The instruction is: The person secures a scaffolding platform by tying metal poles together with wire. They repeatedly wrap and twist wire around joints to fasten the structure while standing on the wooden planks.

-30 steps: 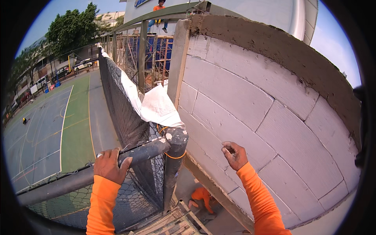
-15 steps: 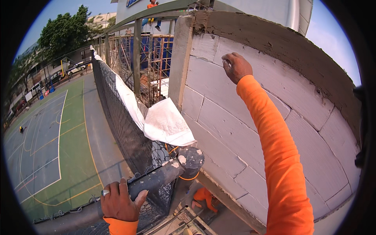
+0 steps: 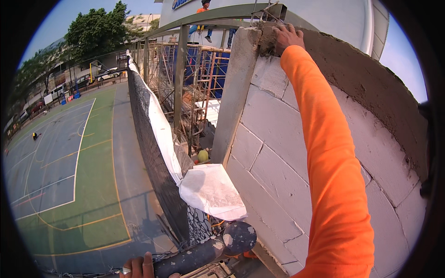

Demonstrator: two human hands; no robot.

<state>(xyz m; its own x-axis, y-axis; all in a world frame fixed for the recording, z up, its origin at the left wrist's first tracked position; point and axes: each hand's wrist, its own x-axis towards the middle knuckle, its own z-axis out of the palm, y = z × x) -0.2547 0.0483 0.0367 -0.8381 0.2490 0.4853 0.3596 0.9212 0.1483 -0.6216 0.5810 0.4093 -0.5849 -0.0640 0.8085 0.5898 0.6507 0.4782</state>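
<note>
My right hand (image 3: 287, 37), on an arm in an orange sleeve, reaches up to the top corner of a white block wall (image 3: 296, 176) and presses into the wet grey mortar (image 3: 371, 92) spread along the wall's top. Its fingers are curled against the mortar; whether it holds anything is hidden. My left hand (image 3: 139, 268) shows only at the bottom edge, wrapped around a dark metal scaffold pipe (image 3: 208, 248). A ring sits on one finger.
Black safety netting with a white sheet (image 3: 208, 190) runs along the scaffold edge. Metal scaffolding (image 3: 194, 83) stands behind the wall, with a person in orange (image 3: 202, 18) high up. A sports court (image 3: 65, 167) lies far below on the left.
My right hand has risen from the middle of the wall face to its top corner. My left hand and the pipe have dropped toward the bottom edge as the view tilted up.
</note>
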